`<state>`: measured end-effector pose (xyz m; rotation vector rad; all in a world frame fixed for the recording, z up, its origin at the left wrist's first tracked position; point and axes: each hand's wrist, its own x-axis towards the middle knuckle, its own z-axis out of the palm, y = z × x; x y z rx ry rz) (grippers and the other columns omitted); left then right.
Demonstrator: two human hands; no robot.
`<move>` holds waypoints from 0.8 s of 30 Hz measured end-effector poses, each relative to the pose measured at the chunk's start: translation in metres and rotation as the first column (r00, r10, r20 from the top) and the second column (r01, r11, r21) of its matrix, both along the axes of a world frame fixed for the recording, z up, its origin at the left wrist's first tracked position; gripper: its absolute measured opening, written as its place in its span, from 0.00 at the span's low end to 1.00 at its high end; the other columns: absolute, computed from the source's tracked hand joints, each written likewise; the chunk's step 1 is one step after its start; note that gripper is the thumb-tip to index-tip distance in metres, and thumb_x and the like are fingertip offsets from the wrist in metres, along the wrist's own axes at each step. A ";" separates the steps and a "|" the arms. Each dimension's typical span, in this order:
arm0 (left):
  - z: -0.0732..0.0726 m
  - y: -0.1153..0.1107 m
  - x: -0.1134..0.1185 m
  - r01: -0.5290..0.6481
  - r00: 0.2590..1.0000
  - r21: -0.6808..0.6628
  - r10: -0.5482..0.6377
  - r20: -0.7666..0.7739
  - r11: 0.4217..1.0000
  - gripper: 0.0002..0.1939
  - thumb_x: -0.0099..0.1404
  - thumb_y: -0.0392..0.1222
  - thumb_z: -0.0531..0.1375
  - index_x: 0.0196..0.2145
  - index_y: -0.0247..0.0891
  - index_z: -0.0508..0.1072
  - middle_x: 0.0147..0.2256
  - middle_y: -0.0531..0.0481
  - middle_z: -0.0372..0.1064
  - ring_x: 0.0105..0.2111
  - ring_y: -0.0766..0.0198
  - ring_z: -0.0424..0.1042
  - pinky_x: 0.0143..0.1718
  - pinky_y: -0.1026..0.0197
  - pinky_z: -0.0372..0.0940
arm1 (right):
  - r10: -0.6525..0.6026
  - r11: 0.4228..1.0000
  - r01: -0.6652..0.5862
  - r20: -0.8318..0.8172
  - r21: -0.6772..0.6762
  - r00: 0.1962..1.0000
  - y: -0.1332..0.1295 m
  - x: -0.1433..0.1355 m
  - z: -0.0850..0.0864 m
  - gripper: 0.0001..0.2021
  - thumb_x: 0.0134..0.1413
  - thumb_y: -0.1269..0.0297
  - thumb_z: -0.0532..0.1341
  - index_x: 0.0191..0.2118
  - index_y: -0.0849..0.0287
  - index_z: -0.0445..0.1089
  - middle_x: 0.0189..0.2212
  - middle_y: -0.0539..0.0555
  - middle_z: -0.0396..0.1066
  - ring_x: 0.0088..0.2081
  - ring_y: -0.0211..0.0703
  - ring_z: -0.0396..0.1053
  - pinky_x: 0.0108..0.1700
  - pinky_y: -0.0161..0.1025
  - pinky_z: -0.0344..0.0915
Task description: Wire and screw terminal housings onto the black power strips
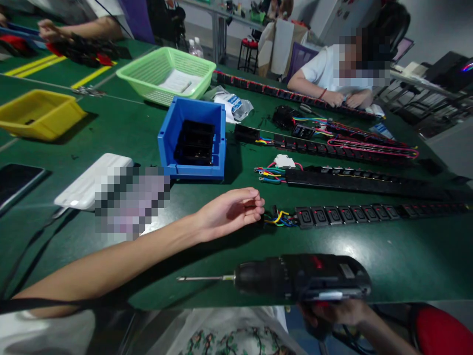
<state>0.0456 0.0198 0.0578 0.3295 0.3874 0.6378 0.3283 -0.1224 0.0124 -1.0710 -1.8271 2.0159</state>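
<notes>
My right hand (336,313) is wrapped round the grip of a black cordless drill (303,277) at the table's front edge. The drill lies level in the air, and its long screwdriver bit (205,279) points left. My left hand (234,212) reaches over the table with its fingers curled in. Its fingertips are at the wire end of a black power socket strip (347,215). Yellow, blue and green wires (281,218) come out of that end beside the fingers. What the fingers hold, if anything, is hidden.
Beyond the left hand stands a blue bin (218,170) with black parts. Farther off are a green basket (136,81) and a yellow tray (48,123). More strips (332,180) lie behind. A white power bank (96,180) is at left. A co-worker (318,74) works across the table.
</notes>
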 end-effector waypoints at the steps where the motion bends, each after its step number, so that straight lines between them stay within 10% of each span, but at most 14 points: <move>1: -0.002 0.000 0.002 -0.017 1.000 0.006 0.017 -0.021 1.000 0.06 0.65 0.32 0.57 0.29 0.31 0.70 0.31 0.49 0.65 0.31 0.70 0.68 0.36 0.68 0.69 | -0.050 0.998 0.048 -0.046 -0.040 0.998 -0.004 0.003 -0.004 0.28 0.57 0.39 0.53 0.32 0.64 0.69 0.21 0.51 0.65 0.22 0.33 0.60 0.24 0.31 0.59; 7: -0.013 0.002 0.006 -0.111 0.986 0.025 0.114 -0.123 0.993 0.05 0.65 0.34 0.60 0.30 0.32 0.72 0.32 0.50 0.68 0.32 0.70 0.71 0.38 0.68 0.70 | -0.461 0.865 0.362 -0.263 -0.348 0.848 -0.021 0.012 -0.030 0.29 0.52 0.39 0.59 0.31 0.69 0.73 0.21 0.56 0.67 0.18 0.33 0.62 0.20 0.29 0.57; 15: -0.024 0.014 0.001 -0.220 0.958 0.010 0.218 -0.186 0.975 0.02 0.63 0.34 0.62 0.33 0.32 0.73 0.32 0.50 0.70 0.32 0.71 0.71 0.39 0.69 0.70 | -0.521 0.811 0.387 -0.240 -0.439 0.819 -0.023 0.019 -0.046 0.32 0.56 0.40 0.54 0.28 0.71 0.75 0.16 0.56 0.65 0.15 0.33 0.59 0.16 0.29 0.49; 24: -0.034 0.027 -0.002 -0.155 0.898 0.431 0.309 -0.314 0.889 0.11 0.57 0.38 0.68 0.37 0.33 0.72 0.27 0.54 0.69 0.27 0.73 0.68 0.32 0.70 0.64 | -0.607 0.778 0.377 -0.447 -0.503 0.657 -0.012 0.011 -0.049 0.28 0.60 0.47 0.50 0.27 0.67 0.74 0.11 0.51 0.57 0.15 0.33 0.55 0.24 0.33 0.55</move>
